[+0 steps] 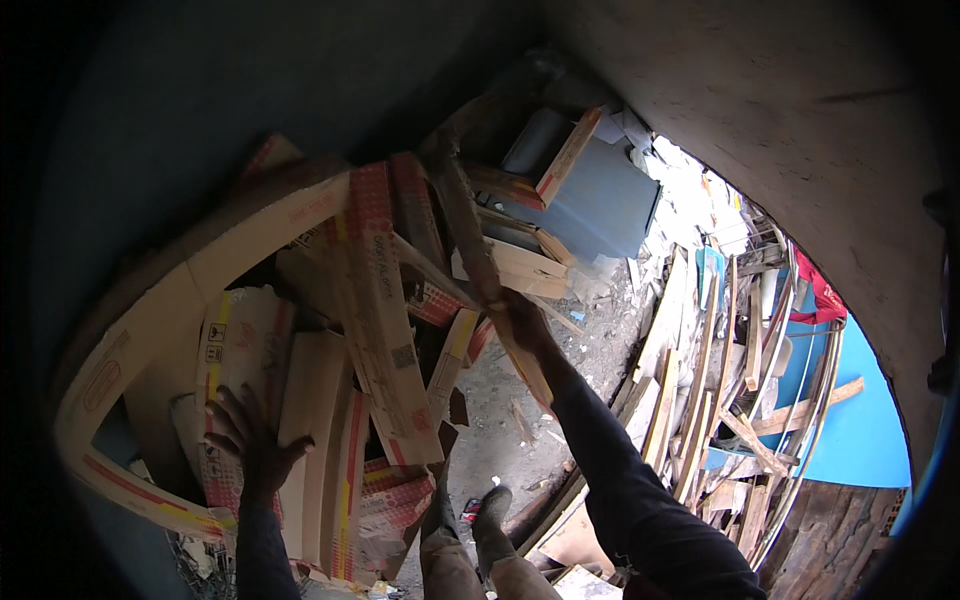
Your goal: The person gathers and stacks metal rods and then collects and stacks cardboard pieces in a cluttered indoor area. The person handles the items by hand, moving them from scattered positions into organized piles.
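My right hand (pixel 522 322) is closed around a long flattened strip of brown cardboard (pixel 470 235) that runs up and left from it and down past the wrist. My left hand (pixel 245 440), fingers spread, presses flat on a stack of flattened cardboard boxes (pixel 315 400) with red and yellow print. A big curved cardboard sheet (pixel 140 340) arcs around that stack on the left. Both arms wear dark sleeves.
My boot (pixel 492 515) stands on the dirty concrete floor (pixel 520 400). Wooden slats and scrap planks (pixel 700 400) lie heaped at right beside a blue surface (pixel 850 430). A grey box (pixel 600 200) sits behind the cardboard. A curved wall (pixel 800 130) rises at upper right.
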`<state>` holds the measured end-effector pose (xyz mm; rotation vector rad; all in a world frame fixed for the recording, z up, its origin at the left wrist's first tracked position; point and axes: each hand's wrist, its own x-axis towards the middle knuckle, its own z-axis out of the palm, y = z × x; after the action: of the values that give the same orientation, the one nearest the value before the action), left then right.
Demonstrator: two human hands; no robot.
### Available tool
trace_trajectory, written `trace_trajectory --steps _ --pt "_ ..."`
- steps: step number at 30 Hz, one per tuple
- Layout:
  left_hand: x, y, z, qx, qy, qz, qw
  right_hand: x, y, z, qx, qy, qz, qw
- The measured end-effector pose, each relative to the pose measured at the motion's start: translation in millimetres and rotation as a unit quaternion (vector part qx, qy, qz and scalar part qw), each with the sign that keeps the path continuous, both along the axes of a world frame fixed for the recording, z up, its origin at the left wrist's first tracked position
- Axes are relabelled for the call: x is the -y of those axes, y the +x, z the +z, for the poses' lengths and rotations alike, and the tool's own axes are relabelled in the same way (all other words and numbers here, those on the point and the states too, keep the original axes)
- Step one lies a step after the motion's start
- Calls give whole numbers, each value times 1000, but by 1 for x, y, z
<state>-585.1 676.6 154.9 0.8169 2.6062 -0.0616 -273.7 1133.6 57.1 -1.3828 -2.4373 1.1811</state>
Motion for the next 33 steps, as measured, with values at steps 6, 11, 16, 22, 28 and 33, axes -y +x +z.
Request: trace_trajectory --steps 6,11,16,22,28,33 --pt "6 3 -11 -65 41 -40 996 81 151 101 -32 56 -99 993" --pt "-2 13 -5 -80 -14 -25 996 170 253 176 -82 28 -165 982" --pt "-22 35 24 -78 -63 -6 995 254 309 221 -62 40 -197 978" --pt "-8 48 22 -148 -23 -52 987 306 359 251 -93 55 -219 970" --pt "16 54 35 -222 -5 -147 964 322 421 281 -154 69 -191 967" --pt "18 206 64 -34 358 -41 932 343 459 296 -155 60 -128 978"
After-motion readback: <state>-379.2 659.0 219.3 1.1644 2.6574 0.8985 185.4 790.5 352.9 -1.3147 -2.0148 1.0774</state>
